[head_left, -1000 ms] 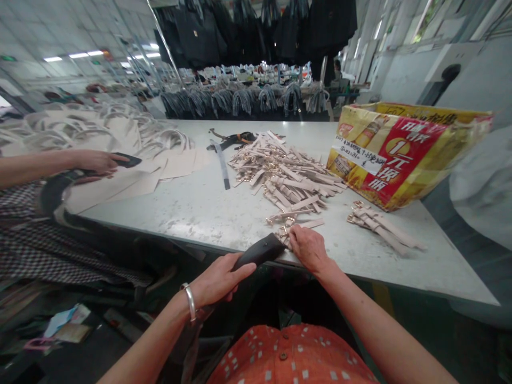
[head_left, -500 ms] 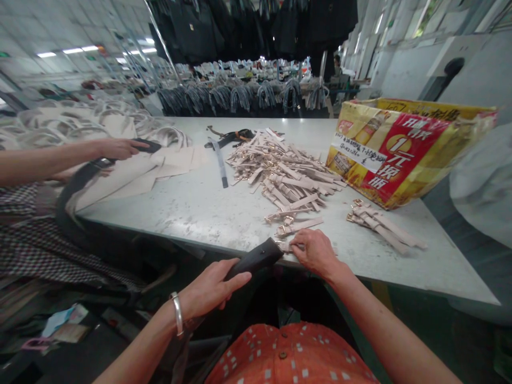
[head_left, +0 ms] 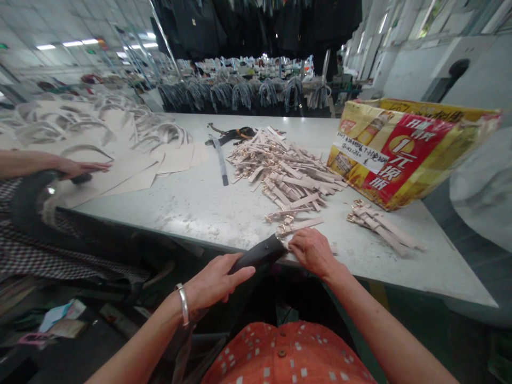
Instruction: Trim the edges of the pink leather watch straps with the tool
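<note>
My left hand clamps the black handle; my right hand, just apart, lies nearest the buckled strap, lying crosswise ahead.

The single view came from a camera worn on the person's head, facing forward and tilted down past the orange shirt toward the left hand and right hand at the near edge of the tabletop. It sat close above those hands, so they looked large at the bottom of the frame, while its wide field bent the tabletop's edges and took in a co-worker's arm at the left edge, a printed box at the right, and rows of black bags far off along the top.
</note>
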### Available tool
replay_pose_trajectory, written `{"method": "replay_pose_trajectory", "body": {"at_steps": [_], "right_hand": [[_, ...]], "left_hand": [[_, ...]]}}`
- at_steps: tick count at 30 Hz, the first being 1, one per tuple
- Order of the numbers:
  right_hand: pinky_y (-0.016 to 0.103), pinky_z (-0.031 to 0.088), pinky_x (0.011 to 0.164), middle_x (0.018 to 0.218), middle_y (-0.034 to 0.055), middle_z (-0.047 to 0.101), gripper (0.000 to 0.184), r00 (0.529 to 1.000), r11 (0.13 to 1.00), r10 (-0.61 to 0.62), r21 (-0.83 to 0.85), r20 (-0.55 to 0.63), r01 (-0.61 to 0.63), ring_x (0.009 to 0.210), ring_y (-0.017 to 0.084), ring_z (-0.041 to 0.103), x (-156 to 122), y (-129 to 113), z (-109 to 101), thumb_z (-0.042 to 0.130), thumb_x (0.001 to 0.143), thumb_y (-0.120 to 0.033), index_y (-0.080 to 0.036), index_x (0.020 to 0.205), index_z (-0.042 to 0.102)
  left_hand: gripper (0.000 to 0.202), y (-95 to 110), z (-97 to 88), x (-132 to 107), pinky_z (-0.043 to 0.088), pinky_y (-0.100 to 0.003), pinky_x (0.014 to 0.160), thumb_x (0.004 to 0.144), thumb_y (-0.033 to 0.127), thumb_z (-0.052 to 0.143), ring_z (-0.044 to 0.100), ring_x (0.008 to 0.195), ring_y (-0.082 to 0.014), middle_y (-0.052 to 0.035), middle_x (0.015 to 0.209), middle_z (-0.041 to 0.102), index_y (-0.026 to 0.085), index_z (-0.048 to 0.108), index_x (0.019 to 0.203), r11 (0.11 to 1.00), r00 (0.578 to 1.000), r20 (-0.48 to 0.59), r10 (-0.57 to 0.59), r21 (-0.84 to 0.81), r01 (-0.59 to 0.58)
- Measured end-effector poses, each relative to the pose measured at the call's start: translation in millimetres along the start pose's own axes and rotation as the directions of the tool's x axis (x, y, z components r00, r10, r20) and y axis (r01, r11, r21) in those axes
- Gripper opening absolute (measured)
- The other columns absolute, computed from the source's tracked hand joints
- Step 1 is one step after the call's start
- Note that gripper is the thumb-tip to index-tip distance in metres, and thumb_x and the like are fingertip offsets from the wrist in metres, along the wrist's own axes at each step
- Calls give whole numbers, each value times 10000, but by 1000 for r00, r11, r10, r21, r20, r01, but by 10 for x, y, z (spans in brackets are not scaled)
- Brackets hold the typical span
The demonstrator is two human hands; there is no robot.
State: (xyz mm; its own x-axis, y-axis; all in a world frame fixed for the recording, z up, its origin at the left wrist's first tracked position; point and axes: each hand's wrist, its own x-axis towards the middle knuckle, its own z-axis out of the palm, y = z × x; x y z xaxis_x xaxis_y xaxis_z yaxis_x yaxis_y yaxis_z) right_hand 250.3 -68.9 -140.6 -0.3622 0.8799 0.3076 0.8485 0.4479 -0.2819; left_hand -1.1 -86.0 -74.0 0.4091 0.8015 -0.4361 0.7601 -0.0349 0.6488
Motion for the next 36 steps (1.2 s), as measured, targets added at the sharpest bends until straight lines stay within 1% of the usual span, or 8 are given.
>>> {"method": "replay_pose_trajectory", "body": {"at_steps": [4,8,14,16,19,23,29,36], "right_hand": [[263,299,710,763,40,587,216,995,1000,15,-22,-97,-17,772,149,476,-20,2,105,451,867,-221,-174,733,614],[275,278,716,752,43,589,226,992,996,17,-83,-126,-28,755,157,476,-9,-13,148,403,897,-227,-171,763,577],[266,280,705,705,36,603,222,978,985,125,-100,-170,-143,695,158,493,37,-22,157,377,921,-249,-178,824,563],[257,290,692,712,26,612,197,968,981,169,-63,-183,-183,705,161,509,32,-15,156,393,917,-270,-190,841,556],[239,314,692,707,3,629,155,947,966,259,73,-187,-250,721,158,534,9,2,147,411,911,-285,-200,868,533],[225,333,696,695,-15,648,151,927,931,331,220,-173,-292,739,149,554,-12,24,126,432,900,-302,-209,818,518],[237,337,664,693,5,628,194,947,952,273,189,-168,-241,697,149,545,-4,33,124,413,899,-301,-204,773,524],[242,356,680,678,5,594,234,963,948,202,283,-178,-147,695,142,527,-52,52,75,424,889,-293,-201,706,538]], "left_hand": [[493,4,-15,7,368,-204,391,778,637,396,506,417,-117,30,590,537,173,528,878,1000,1000,13,0,-12,1],[488,3,-30,17,360,-204,396,780,636,392,513,417,-119,26,592,542,172,526,851,1000,1000,20,5,-15,-4],[488,-8,-32,14,362,-209,407,780,642,389,509,414,-118,43,561,521,178,521,851,1000,1000,28,9,-10,-9],[490,-12,-37,11,359,-212,404,776,643,392,506,416,-118,45,559,516,178,527,846,1000,1000,29,4,-21,-3],[499,-8,-60,10,367,-214,408,772,641,397,508,422,-117,47,557,511,170,537,858,999,999,35,-9,-31,10],[503,19,-80,32,375,-217,408,767,645,408,514,424,-116,40,581,522,165,535,845,1000,999,32,-20,0,20],[494,72,-43,128,357,-202,382,757,651,424,512,416,-109,42,577,528,170,507,833,997,999,38,-20,-69,23],[469,41,-71,154,356,-198,369,742,630,469,504,406,-109,48,552,524,176,515,847,984,997,56,-54,-164,63]]}}
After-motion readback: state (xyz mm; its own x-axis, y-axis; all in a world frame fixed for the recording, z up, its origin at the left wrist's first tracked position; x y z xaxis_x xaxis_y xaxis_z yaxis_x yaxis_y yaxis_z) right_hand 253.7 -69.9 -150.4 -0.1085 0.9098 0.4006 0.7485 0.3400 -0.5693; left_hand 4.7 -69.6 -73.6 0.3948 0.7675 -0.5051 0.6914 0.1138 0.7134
